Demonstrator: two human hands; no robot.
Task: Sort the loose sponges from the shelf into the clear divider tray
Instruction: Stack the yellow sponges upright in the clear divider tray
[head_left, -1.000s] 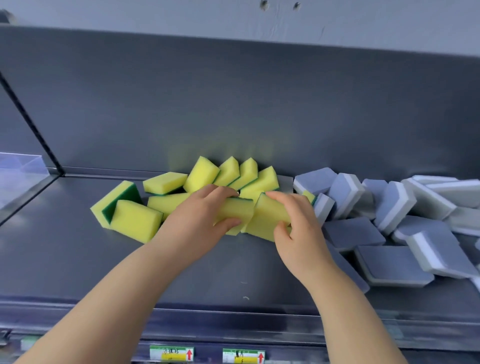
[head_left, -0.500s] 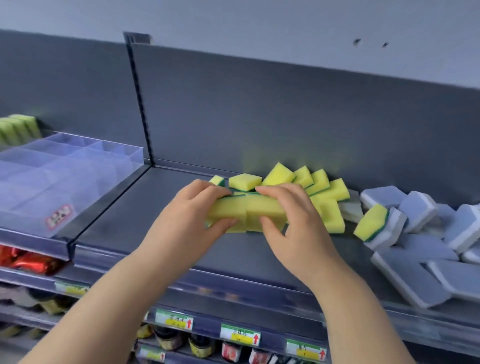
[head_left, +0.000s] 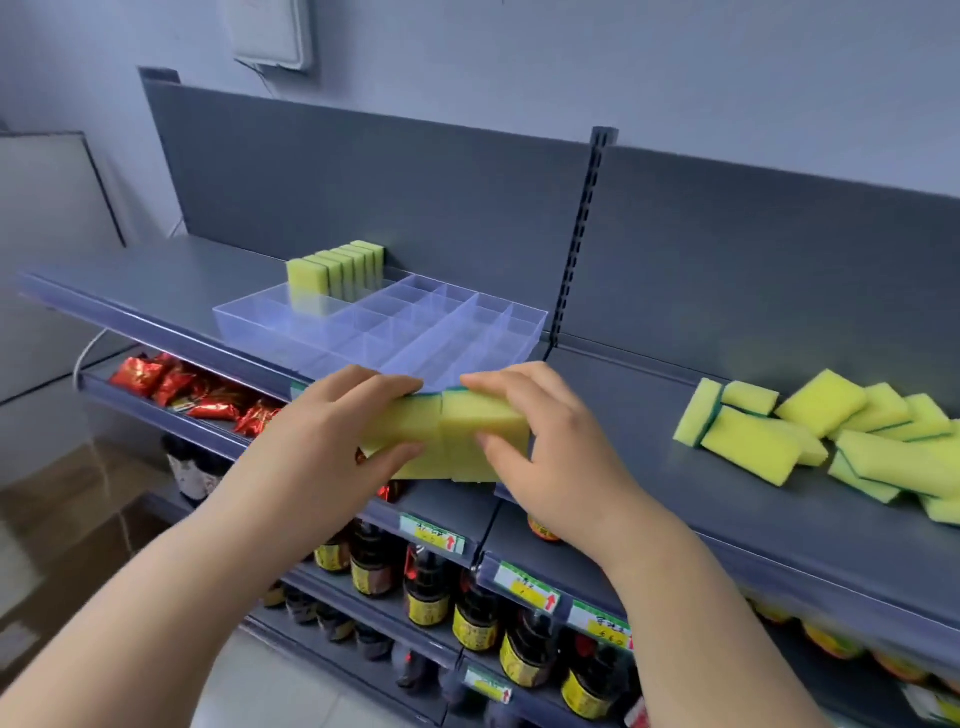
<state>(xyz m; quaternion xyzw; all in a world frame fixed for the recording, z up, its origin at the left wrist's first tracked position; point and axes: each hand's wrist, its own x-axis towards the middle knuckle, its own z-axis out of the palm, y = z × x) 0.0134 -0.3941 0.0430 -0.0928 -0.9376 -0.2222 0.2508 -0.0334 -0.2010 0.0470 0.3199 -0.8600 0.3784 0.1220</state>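
Both my hands hold a row of yellow sponges with green backing, pressed end to end, in the air in front of the shelf edge. My left hand grips the left end and my right hand grips the right end. Just beyond them, the clear divider tray sits on the left shelf section. A row of several yellow sponges stands upright in its back left compartment. A loose pile of yellow sponges lies on the right shelf section.
An upright slotted post divides the two grey shelf sections. Lower shelves hold red packets and dark bottles with yellow labels. Price tags line the shelf fronts.
My hands have lifted the held sponges off the right shelf section and carried them left, toward the clear tray. The view has swung left, so the grey sponges are out of sight.
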